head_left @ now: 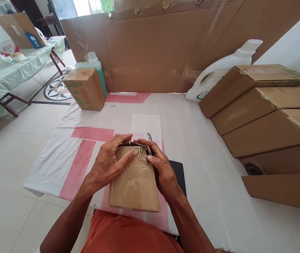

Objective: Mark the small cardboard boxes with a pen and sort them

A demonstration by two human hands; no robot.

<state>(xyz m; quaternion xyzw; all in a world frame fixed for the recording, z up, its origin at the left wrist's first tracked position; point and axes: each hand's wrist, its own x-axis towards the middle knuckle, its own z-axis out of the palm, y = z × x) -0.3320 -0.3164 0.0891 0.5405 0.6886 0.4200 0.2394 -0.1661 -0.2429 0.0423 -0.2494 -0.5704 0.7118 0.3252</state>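
A small brown cardboard box (134,186), with clear tape on its face and a torn, dark patch near one top corner, is between my hands in the head view. My left hand (106,163) grips its left side, thumb lying across the face and fingers over the far edge. On the right side my right hand (164,172) holds it, thumb at the torn corner and fingers curled over the top. A gap or flap shows along the box's far edge. Behind the box a pen (149,136) lies on a white paper sheet (146,123). A black flat object (178,172) is partly hidden by my right hand.
A white and pink cloth (192,140) covers the table. Several cardboard boxes (255,130) lean at the right beside a white jug (218,70). At the back left stand a box (86,88) and a green bottle (101,75). A large cardboard panel (150,52) closes the back.
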